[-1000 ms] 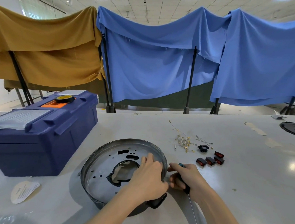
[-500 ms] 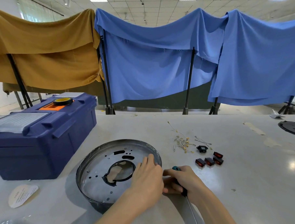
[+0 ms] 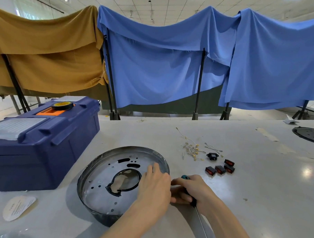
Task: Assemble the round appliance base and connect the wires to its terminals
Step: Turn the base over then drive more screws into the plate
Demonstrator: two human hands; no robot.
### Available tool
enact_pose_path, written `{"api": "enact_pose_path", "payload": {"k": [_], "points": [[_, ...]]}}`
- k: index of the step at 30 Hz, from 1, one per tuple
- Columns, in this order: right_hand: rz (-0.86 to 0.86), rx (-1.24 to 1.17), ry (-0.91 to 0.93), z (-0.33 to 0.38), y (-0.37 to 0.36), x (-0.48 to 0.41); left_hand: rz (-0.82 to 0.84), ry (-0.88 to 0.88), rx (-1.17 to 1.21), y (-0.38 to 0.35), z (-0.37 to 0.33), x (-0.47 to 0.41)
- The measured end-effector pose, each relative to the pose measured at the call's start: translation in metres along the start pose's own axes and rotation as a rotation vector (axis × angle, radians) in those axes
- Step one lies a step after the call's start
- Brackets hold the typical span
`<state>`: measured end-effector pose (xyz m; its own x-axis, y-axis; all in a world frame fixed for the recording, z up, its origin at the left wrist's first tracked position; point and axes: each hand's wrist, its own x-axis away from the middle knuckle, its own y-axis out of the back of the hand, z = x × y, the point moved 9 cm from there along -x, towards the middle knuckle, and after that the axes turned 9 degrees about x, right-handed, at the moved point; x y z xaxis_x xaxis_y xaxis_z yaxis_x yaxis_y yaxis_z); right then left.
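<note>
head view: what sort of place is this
Probably an assembly workshop: a blue toolbox on a long worktable, loose wires and red switches beside a metal base, cloth-draped partitions behind.

Head-worn wide camera looks forward and down, close over table.

Draped blue cloths, panelled ceiling

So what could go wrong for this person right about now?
The screwdriver in the right hand points its shaft back along the forearm, so a slip might jab it. The left hand rests on the thin rim of the metal base, which might cut. The loose wires and switches nearby could get swept away.
</note>
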<state>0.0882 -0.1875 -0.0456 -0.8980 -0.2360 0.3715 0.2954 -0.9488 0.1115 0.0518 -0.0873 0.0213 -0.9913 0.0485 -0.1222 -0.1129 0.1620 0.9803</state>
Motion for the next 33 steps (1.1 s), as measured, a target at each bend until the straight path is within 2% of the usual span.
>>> {"api": "enact_pose_path", "payload": {"k": [4,9,13,19,24,27,33], "points": [[0.0,-0.024,-0.003,0.002,-0.001,0.001,0.034,-0.014,-0.032,0.001,-0.003,0.001],[0.012,-0.166,-0.018,0.001,0.001,0.0,0.025,-0.028,0.063,0.013,-0.002,-0.001],[0.015,-0.271,-0.005,0.001,0.005,0.0,-0.001,-0.02,0.196,0.042,0.016,-0.013],[0.053,-0.272,-0.014,0.001,0.001,-0.001,0.008,0.016,0.51,0.087,0.046,-0.023],[0.044,-0.277,0.016,0.001,0.001,-0.005,-0.129,0.044,0.709,0.124,0.068,-0.021],[-0.022,-0.097,0.079,0.005,0.01,-0.007,-0.235,0.044,0.866,0.141,0.081,-0.017],[-0.123,0.534,0.177,0.024,-0.012,-0.026,-0.319,0.136,1.225,0.141,0.116,-0.007]]}}
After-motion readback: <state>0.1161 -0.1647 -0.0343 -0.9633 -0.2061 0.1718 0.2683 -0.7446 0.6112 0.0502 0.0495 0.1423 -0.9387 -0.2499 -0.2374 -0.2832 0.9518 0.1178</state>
